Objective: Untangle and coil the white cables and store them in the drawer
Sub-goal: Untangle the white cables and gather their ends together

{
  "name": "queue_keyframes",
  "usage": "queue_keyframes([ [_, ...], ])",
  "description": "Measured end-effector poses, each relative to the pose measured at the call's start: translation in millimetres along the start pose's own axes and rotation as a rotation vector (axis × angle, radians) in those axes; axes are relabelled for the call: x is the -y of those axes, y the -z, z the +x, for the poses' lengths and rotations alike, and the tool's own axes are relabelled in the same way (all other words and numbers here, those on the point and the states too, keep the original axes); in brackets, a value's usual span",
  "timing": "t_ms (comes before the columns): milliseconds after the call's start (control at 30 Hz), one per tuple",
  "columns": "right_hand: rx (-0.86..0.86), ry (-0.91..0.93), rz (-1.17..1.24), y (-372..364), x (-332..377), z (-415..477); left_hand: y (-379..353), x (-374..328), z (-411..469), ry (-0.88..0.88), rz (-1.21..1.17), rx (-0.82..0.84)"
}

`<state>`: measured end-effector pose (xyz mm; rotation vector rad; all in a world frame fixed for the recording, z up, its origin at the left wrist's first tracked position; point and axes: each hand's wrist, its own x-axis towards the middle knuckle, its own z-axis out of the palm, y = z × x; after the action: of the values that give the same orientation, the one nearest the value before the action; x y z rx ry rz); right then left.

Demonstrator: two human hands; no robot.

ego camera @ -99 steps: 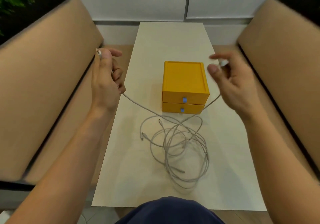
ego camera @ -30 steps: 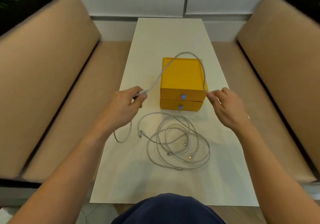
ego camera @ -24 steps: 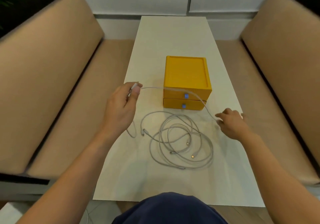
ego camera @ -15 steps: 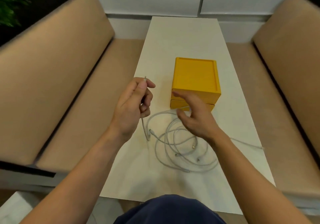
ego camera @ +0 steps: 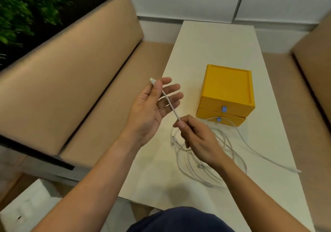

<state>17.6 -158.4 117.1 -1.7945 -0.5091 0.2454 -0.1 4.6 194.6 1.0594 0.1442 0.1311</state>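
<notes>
One white cable point(ego camera: 170, 104) runs taut between my hands. My left hand point(ego camera: 152, 110) pins its plug end under the thumb, palm up, the other fingers spread. My right hand point(ego camera: 197, 136) pinches the same cable a short way down. The rest of this cable trails right across the table to its far plug point(ego camera: 298, 171). A loose tangle of white cables point(ego camera: 215, 163) lies on the table under my right hand. The yellow two-drawer box point(ego camera: 226, 92) stands behind it, both drawers closed.
The narrow white table point(ego camera: 215, 40) runs away from me between two tan benches, one on the left point(ego camera: 71, 81) and one on the right point(ego camera: 315, 67). A green plant wall point(ego camera: 35, 7) is at the far left. My dark-clothed lap point(ego camera: 180, 219) is at the near table edge.
My right hand has come off the table and taken hold of the cable just below my left hand. My left hand has opened its fingers, keeping the plug under the thumb. The view swung left.
</notes>
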Motion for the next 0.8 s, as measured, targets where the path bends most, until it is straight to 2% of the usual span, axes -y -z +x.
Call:
queue_keyframes([
  [33, 0.041, -0.003, 0.018, -6, 4, -5, 0, 0, 0, 0.016, -0.019, 0.022],
  [100, 0.267, -0.037, 0.064, -18, 11, -18, 0, 2, -1, 0.038, -0.044, 0.039],
  [167, 0.545, -0.157, 0.164, -26, 10, -32, 2, 4, -2, 0.036, -0.023, 0.014],
  [200, 0.649, -0.264, 0.301, -28, 6, -37, 4, 5, -4, 0.026, -0.005, 0.000],
  [267, 0.701, -0.518, 0.661, -28, -5, -43, 9, 6, -6, 0.009, 0.022, -0.031],
  [300, 0.643, -0.611, 0.751, -29, -13, -43, 12, 5, -6, 0.006, 0.039, -0.050],
  [333, 0.537, -0.658, 0.712, -30, -23, -41, 14, 5, -7, 0.004, 0.059, -0.070],
  [367, 0.410, -0.648, 0.549, -32, -33, -34, 15, 4, -7, 0.003, 0.081, -0.086],
  [433, 0.181, -0.494, 0.065, -32, -51, -13, 17, 3, -8, 0.002, 0.133, -0.107],
  [500, 0.071, -0.319, -0.330, -30, -65, 16, 18, 6, -10, 0.003, 0.205, -0.114],
  [567, 0.068, -0.292, -0.574, -27, -80, 44, 18, 10, -11, 0.008, 0.264, -0.105],
  [700, 0.253, -0.391, -0.955, -33, -112, 63, 19, 14, -9, 0.049, 0.280, -0.091],
  [800, 0.291, -0.418, -1.019, -38, -125, 60, 22, 19, -1, 0.035, 0.361, -0.097],
])
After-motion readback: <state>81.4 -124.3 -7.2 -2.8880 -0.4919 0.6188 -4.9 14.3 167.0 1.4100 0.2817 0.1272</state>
